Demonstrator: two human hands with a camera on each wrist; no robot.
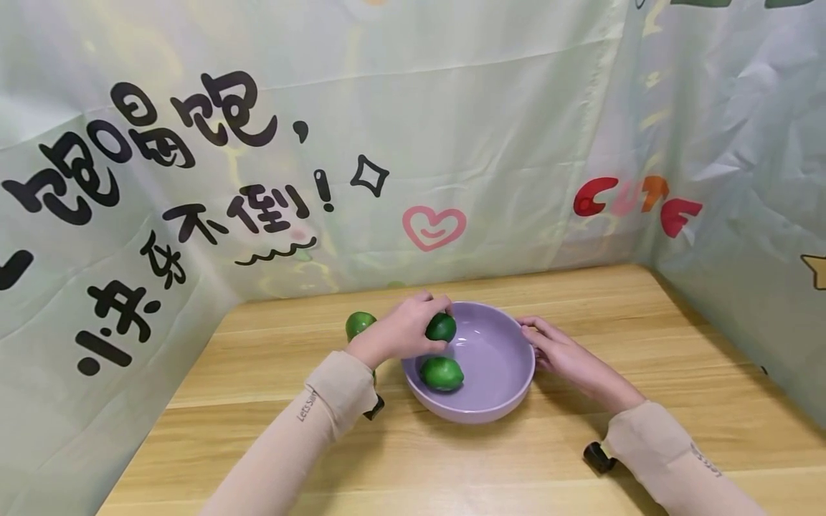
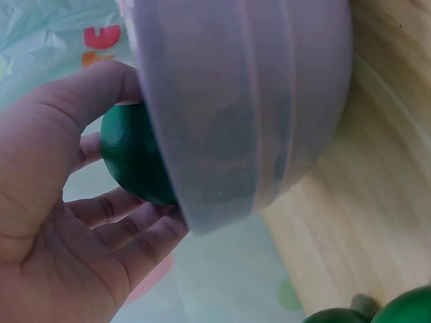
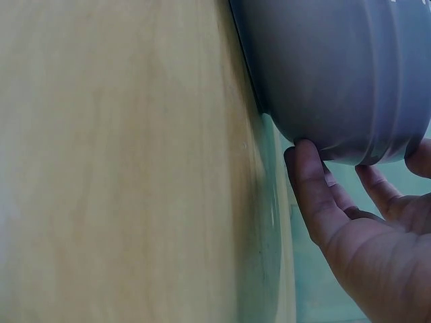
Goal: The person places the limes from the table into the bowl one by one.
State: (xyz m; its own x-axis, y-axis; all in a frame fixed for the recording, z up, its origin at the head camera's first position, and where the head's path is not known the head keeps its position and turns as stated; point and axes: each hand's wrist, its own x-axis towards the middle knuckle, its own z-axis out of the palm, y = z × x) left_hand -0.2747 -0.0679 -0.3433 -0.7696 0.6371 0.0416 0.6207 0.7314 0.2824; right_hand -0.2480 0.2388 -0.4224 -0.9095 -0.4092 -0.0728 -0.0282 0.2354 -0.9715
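In the head view my left hand (image 1: 411, 326) grips a dark green lime (image 1: 442, 327) at the left rim of a light purple bowl (image 1: 493, 358). The left wrist view has my fingers and thumb around this lime (image 2: 135, 153), partly hidden behind the bowl's wall (image 2: 236, 114). Another lime (image 1: 442, 374) lies inside the bowl, on its left side. My right hand (image 1: 564, 356) holds the bowl's right side. Its fingers rest against the outer wall (image 3: 337, 81) in the right wrist view, with the thumb tip near the rim.
A green lime (image 1: 359, 325) lies on the wooden table (image 1: 258, 373) left of the bowl, partly covered by my left wrist. More green shows below that wrist. A printed cloth (image 1: 516, 143) stands behind and beside the table.
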